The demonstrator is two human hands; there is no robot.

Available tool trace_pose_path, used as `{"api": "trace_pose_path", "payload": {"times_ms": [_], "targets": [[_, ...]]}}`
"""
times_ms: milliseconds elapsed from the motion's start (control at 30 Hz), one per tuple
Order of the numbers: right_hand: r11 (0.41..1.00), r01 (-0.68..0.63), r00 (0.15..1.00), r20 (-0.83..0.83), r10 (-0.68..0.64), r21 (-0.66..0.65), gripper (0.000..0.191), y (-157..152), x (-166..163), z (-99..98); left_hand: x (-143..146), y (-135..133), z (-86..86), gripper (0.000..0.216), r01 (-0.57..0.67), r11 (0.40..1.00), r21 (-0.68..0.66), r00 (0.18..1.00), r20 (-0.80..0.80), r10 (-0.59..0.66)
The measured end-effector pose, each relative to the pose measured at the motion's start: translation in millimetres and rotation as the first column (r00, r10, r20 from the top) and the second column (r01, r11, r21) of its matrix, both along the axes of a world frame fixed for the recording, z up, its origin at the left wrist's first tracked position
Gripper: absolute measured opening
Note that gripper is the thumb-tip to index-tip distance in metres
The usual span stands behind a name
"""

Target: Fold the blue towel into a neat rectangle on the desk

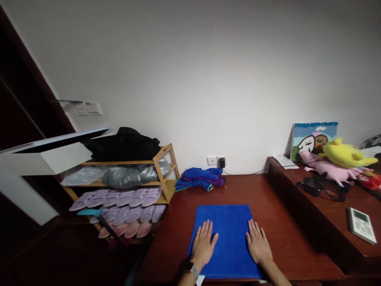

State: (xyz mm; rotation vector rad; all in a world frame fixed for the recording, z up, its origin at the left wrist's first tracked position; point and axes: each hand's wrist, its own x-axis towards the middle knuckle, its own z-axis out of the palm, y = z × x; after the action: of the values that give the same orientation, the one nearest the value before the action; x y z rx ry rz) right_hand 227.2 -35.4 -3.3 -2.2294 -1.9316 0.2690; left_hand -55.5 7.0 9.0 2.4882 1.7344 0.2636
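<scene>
A blue cloth (229,242) lies flat and smooth on the reddish-brown table, close to its front edge. My left hand (204,243) rests palm down on the cloth's left side, fingers stretched out, with a watch on the wrist. On the opposite side my right hand (258,243) lies flat, partly over the cloth's right edge, its fingers straight. Neither hand grips anything. A small white tag (200,280) pokes out at the cloth's near left corner. Farther back sits a crumpled pile of blue and purple cloths (201,178) against the wall.
A wooden rack (166,174) at left holds slippers (131,214) and a black bag (125,145). The raised ledge (285,190) at right bears plush toys (327,169), cables and a white calculator-like device (362,225). A black plug (222,162) sits in the wall socket.
</scene>
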Motion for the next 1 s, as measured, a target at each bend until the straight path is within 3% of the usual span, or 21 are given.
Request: {"api": "trace_pose_path", "payload": {"times_ms": [100, 167, 467, 700, 833, 1000], "targets": [[1.0, 0.007, 1.0, 0.0, -0.007, 0.0, 0.071, 0, 0, -1.7, -47, -1, -4.2, 0.072, -0.091, 0.995, 0.044, 0.996, -0.023, 0.092], [1.0, 0.007, 1.0, 0.012, -0.007, 0.005, 0.071, 1, 0, -3.0, -59, -3, -8.1, 0.072, -0.113, 0.991, 0.071, 0.993, -0.017, 0.115], [0.997, -0.048, 0.999, -0.011, 0.047, -0.058, 0.069, 20, 3, 11.9, -47, 6, 1.8, 0.071, -0.164, 0.985, 0.061, 0.986, -0.007, 0.165], [1.0, -0.03, 0.997, -0.069, 0.03, 0.009, 0.071, -32, 0, -4.9, -54, -6, -5.4, 0.063, -0.157, 0.973, 0.168, 0.988, 0.02, 0.156], [0.998, -0.047, 0.996, -0.073, 0.049, 0.034, 0.07, -56, -4, -13.8, -29, -27, -3.0, 0.059, -0.042, 0.978, 0.204, 0.998, 0.051, 0.032], [0.996, -0.054, 0.995, -0.076, 0.06, 0.076, 0.069, -58, -5, -12.4, 57, -53, 13.6, 0.059, 0.292, 0.943, 0.158, 0.947, 0.093, -0.309]]}}
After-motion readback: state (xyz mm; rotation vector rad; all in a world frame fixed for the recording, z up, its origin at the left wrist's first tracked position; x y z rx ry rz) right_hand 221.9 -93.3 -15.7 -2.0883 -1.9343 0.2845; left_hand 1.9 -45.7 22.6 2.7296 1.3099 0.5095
